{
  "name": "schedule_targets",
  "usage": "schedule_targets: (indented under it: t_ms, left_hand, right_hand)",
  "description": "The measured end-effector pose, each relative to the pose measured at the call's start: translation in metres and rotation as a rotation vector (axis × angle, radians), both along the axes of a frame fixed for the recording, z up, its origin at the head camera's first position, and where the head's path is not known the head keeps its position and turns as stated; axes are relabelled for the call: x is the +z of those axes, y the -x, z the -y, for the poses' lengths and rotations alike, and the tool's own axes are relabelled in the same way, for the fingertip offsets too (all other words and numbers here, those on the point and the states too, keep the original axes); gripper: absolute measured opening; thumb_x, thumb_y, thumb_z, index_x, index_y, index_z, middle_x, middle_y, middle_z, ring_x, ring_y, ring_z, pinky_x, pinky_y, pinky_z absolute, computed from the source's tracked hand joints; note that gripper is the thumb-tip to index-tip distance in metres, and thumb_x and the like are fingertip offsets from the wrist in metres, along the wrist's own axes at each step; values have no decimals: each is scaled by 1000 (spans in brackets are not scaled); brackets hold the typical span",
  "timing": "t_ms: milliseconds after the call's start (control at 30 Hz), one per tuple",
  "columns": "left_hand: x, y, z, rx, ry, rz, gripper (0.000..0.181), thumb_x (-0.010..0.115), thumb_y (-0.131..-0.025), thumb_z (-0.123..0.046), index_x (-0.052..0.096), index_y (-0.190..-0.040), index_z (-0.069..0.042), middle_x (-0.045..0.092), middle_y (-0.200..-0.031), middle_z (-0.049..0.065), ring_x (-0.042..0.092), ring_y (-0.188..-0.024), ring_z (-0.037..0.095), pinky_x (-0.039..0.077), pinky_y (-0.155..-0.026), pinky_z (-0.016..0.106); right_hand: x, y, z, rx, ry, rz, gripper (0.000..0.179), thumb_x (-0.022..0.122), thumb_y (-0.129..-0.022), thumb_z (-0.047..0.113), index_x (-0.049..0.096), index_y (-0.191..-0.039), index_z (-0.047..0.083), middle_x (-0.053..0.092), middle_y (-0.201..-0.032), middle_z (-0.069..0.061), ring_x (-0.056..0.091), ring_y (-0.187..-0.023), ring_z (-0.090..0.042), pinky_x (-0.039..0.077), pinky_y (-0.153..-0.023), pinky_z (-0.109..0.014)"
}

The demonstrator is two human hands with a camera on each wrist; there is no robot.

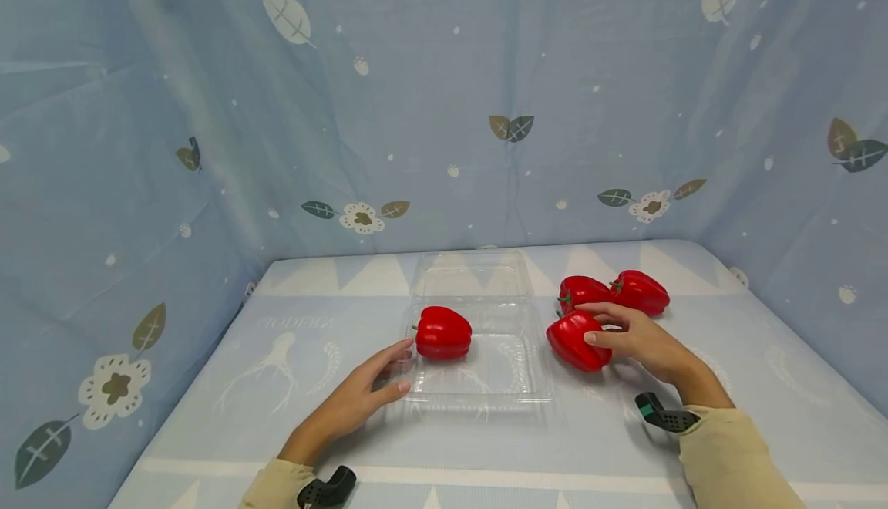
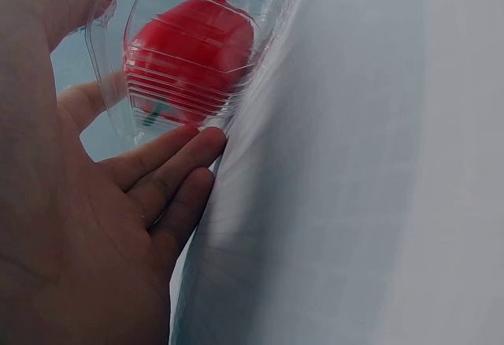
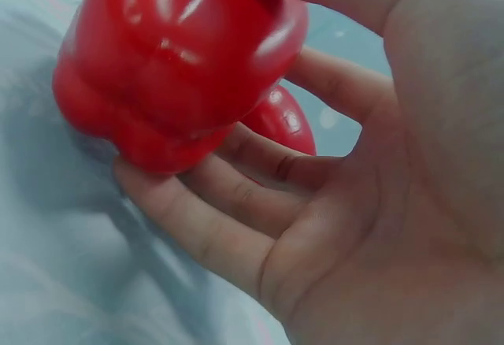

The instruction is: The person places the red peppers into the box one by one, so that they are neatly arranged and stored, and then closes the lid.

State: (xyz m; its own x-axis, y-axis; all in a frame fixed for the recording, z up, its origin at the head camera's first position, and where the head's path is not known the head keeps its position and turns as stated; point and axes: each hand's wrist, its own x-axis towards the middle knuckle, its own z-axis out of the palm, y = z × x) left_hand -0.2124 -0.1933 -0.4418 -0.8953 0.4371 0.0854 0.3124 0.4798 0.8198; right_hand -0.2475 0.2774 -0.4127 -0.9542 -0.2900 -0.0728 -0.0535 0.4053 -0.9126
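My right hand [image 1: 634, 343] holds a glossy red bell pepper [image 1: 574, 341], thumb on its near side and fingers around the far side. In the right wrist view the pepper [image 3: 173, 61] shows its lobed end, and fingertips [image 3: 150, 179] reach under it. At the left edge of a clear plastic clamshell container [image 1: 509, 366] is my left hand [image 1: 361, 393], its fingers fairly straight against the wall. One red bell pepper [image 1: 442, 333] lies on its side in the left part of the container's base. Through the ribbed wall that pepper [image 2: 193, 57] shows in the left wrist view.
Two more red bell peppers, one nearer [image 1: 583, 291] and one farther right [image 1: 641, 293], lie behind my right hand. The container's lid [image 1: 475, 274] is folded back, away from me. Blue patterned cloth [image 1: 444, 108] rises behind the table and at both sides.
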Motion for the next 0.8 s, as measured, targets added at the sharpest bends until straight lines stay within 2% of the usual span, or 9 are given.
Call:
schedule_targets:
  t_ms: [167, 433, 667, 800]
  left_hand:
    - [-1, 0, -1, 12, -11, 13, 63, 64, -99, -35, 37, -155, -31, 52, -146, 2, 51, -130, 23, 35, -111, 53]
    - [-2, 0, -2, 16, -19, 13, 62, 64, -99, -34, 38, -155, -30, 52, -145, 2, 51, -131, 23, 34, -112, 53]
    - [-2, 1, -3, 16, -24, 9, 63, 64, -99, -34, 38, -155, -30, 52, -145, 2, 50, -131, 24, 34, -112, 53]
    - [-2, 0, -2, 24, -19, 13, 63, 65, -98, -35, 38, -155, -30, 53, -145, 3, 50, -132, 25, 34, -112, 53]
  right_hand:
    - [1, -1, -1, -3, 8, -30, 78, 79, -85, 32, 42, -151, 13, 46, -140, -23, 40, -129, -45, 58, -80, -44]
    - [3, 0, 3, -26, 42, -67, 73, 76, -87, 33, 44, -152, 20, 47, -142, -20, 39, -129, -43, 57, -83, -44]
    - [4, 0, 11, -17, 156, -120, 72, 73, -90, 24, 40, -153, 14, 47, -143, -21, 46, -125, -40, 57, -86, -46]
    - [5, 0, 17, -5, 237, -116, 71, 71, -91, 18, 37, -154, 12, 43, -145, -21, 47, -124, -35, 56, -88, -48]
